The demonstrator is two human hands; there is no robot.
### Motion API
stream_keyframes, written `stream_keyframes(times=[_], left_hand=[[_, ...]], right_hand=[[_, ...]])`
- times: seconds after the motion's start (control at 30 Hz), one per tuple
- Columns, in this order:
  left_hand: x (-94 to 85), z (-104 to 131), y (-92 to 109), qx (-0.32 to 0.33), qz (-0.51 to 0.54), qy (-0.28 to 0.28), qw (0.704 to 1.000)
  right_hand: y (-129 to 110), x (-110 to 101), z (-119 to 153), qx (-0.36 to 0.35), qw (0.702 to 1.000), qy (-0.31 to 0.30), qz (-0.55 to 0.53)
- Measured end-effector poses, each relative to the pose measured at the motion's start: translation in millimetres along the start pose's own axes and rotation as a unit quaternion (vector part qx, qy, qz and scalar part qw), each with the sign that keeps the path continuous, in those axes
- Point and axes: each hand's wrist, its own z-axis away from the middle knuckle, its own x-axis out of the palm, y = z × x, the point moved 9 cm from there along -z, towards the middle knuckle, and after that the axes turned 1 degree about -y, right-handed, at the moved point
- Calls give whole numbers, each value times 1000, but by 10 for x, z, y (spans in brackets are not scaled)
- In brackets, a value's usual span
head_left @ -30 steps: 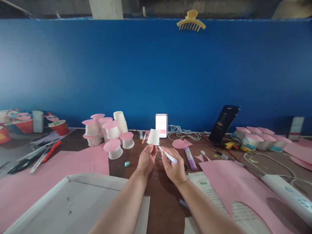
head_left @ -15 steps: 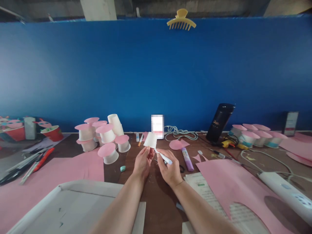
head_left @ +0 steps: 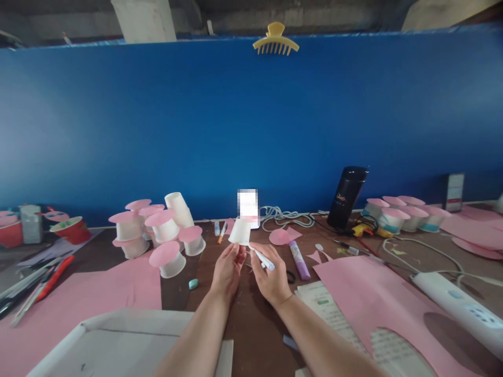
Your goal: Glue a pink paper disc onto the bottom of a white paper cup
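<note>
Upturned paper cup point(head_left: 239, 232) pinched by left fingers point(head_left: 234, 252), marker point(head_left: 264, 259) in right fingers point(head_left: 257, 265) just beside — brace cup, press lightly.

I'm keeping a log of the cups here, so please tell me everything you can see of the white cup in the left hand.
The white cup looks like thin paper or card, plain-sided and tapered, with its narrow end up and leaning slightly right. The fingertips of the left hand hold it near its wide lower edge. The pen in the right hand points at that edge's right side; contact is unclear. Behind it stands a phone, partly covered. Its inside is hidden.
</note>
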Motion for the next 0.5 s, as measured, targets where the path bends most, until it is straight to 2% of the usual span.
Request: stream_keyframes(times=[0.5], left_hand=[[-13,10,-25,-14,3,26,1000]], right_hand=[[14,-18,1,5,1000,-3,-8]])
